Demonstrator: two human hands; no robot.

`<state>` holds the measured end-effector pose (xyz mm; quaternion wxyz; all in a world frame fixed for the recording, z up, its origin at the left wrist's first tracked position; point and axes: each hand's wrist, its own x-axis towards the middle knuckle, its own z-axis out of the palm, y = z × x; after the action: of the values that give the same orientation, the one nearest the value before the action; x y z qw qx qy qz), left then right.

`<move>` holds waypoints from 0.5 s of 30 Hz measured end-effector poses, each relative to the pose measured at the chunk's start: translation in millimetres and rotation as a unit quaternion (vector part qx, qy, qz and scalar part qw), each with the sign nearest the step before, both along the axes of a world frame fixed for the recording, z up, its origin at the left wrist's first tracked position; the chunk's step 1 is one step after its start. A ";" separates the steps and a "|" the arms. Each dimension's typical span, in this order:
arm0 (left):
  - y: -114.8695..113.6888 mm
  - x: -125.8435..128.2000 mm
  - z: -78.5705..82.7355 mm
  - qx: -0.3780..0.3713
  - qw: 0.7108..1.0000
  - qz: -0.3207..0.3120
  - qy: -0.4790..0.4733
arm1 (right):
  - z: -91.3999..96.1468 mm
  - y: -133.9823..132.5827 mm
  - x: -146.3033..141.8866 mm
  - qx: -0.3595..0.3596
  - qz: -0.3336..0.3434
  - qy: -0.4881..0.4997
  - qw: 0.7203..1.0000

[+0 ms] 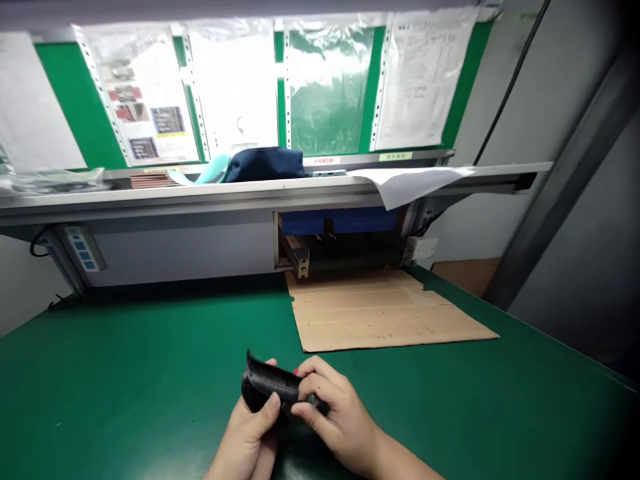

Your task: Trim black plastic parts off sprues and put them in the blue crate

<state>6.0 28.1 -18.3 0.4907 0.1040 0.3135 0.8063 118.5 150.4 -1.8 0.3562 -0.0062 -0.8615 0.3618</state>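
Both hands hold a small black curved part low over the green worktop

The left hand (250, 433) closes around the black part (267, 387) from below, thumb pressed on its near face; the right hand (333, 410) pinches its right end with curled fingers. The part sits just above the worktop (125, 373), near the front edge. A flat cardboard sheet (380, 313) lies on the worktop beyond the hands, well apart from them. Farther back, a shelf (200, 197) carries a dark blue bag (265, 163) and a loose paper sheet (410, 180)
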 end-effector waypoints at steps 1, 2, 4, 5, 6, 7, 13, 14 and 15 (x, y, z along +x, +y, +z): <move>0.9 -2.3 -0.5 0.007 1.000 0.011 -0.015 | -0.3 -2.8 -1.8 -0.021 -0.004 0.001 1.000; 1.7 -4.5 -1.2 0.012 0.999 0.023 -0.029 | -0.7 -5.9 -3.6 -0.033 -0.003 -0.003 0.999; 2.8 -7.7 -3.3 0.020 0.997 0.047 -0.053 | -2.2 -12.4 -6.4 -0.027 0.009 -0.026 0.999; 3.3 -8.7 -5.0 0.019 0.997 0.056 -0.054 | -3.5 -15.5 -7.5 -0.017 0.015 -0.042 0.999; 3.9 -9.3 -7.0 0.014 0.997 0.062 -0.044 | -5.1 -18.1 -8.5 -0.007 0.017 -0.058 0.998; 4.7 -9.7 -8.9 0.007 0.998 0.064 -0.026 | -7.0 -19.9 -9.3 0.001 0.013 -0.073 0.997; 7.1 -31.0 3.9 -0.023 0.978 0.079 0.194 | -11.7 -9.9 -12.1 0.020 -0.021 -0.087 0.996; 4.8 -38.6 12.3 -0.029 0.961 0.100 0.255 | -11.6 -6.4 -11.1 0.041 -0.024 -0.090 0.995; 1.1 -46.3 22.0 -0.038 0.938 0.121 0.322 | -12.3 -3.0 -9.5 0.072 -0.027 -0.095 0.993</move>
<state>-40.3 29.2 3.7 0.2655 0.3003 0.4956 0.7705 109.0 147.5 -14.1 0.2822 -0.0379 -0.9145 0.2873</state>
